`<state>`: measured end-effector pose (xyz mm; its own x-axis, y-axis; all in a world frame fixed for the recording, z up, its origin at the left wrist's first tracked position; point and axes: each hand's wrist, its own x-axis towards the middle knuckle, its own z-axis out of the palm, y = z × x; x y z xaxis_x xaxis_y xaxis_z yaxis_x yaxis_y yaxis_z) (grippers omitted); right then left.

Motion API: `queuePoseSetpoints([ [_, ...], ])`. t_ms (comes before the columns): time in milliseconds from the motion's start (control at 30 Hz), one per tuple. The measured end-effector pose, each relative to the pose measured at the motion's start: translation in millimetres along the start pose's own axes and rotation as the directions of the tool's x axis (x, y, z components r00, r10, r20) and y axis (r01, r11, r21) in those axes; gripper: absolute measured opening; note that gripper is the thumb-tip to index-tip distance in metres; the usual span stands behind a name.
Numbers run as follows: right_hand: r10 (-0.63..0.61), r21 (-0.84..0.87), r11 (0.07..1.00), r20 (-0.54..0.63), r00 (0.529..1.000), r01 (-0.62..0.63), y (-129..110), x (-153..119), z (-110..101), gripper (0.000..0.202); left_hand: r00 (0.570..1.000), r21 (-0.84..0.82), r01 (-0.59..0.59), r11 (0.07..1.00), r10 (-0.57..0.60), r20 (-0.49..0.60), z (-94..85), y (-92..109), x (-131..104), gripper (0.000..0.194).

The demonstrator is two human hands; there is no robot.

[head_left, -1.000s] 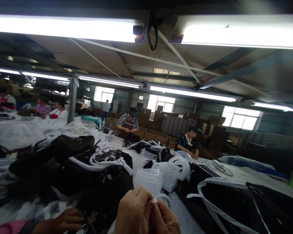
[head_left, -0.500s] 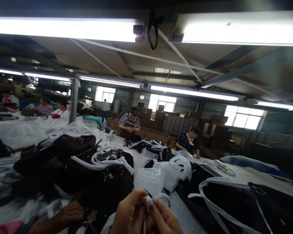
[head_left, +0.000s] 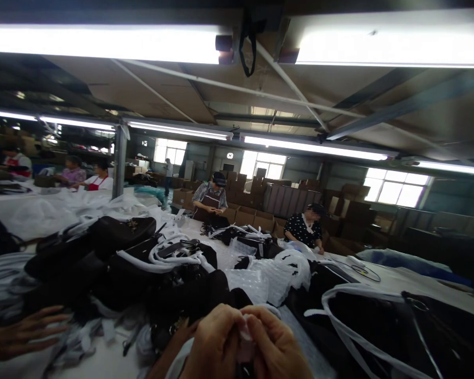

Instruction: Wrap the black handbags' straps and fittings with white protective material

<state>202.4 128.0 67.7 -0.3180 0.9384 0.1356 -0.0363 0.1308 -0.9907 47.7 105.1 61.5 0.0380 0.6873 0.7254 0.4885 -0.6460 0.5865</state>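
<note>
- We see our left hand (head_left: 215, 342) and right hand (head_left: 274, 345) pressed together at the bottom middle of the view, fingertips meeting.
- Both hands pinch a small piece of pale wrapping (head_left: 245, 337) between them; only a sliver of it shows, so we cannot tell its full shape.
- Our left hand is curled, knuckles up, grasping the wrapping from the left side; our right hand is curled over it from the right, grasping the same piece.
- Just beyond our hands lies a black handbag (head_left: 193, 300), with a sheet of bubble wrap (head_left: 248, 281) touching its right side.
- To the right of our hands sits a second black bag (head_left: 379, 326), its handle wound in white foam strip (head_left: 351, 292).
- Further left on the bench (head_left: 102, 363) a heap of dark bags (head_left: 102, 252) carries more white-wrapped handles (head_left: 169, 258).
- A co-worker's open hand (head_left: 23, 331), fingers spread, hovers low over the bench at the left edge, blurred, near loose white strips.
- A second arm (head_left: 169, 347) comes up from the bottom edge beside our left hand toward the handbag; what it touches is hidden.
- Across the bench a person in a dotted top (head_left: 304, 229) sits bent over work, and a person in an apron (head_left: 210, 202) stands further back.
- Behind them stand stacked cardboard boxes (head_left: 256, 210).
</note>
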Motion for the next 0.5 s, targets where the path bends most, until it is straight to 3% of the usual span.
queuePoseSetpoints([
  [100,-0.199,-0.309,0.932,0.005,0.98,0.191,-15.0,4.2,-9.3,0.029,0.998,-0.008,0.068,0.998,-0.068,-0.002,2.0,1.8,3.7,0.016],
  [167,-0.326,-0.425,0.854,0.014,0.945,0.301,-25.3,6.0,-11.0,0.023,0.997,-0.005,0.072,0.997,-0.072,-0.001,1.5,4.7,7.8,0.015],
  [267,-0.446,-0.384,0.824,0.013,0.895,0.416,-42.2,10.4,-10.2,0.024,0.999,0.028,0.001,1.0,-0.003,0.043,-1.5,10.7,14.5,0.021],
  [367,-0.523,-0.342,0.813,-0.073,0.849,0.471,-60.5,20.0,-10.7,0.022,0.99,0.07,-0.084,0.994,0.076,0.117,-6.4,13.5,17.0,0.023],
  [500,-0.518,-0.282,0.842,-0.185,0.835,0.46,-79.5,29.1,-11.9,0.019,0.987,0.158,0.022,0.987,-0.046,0.152,-20.6,6.3,3.4,0.03],
])
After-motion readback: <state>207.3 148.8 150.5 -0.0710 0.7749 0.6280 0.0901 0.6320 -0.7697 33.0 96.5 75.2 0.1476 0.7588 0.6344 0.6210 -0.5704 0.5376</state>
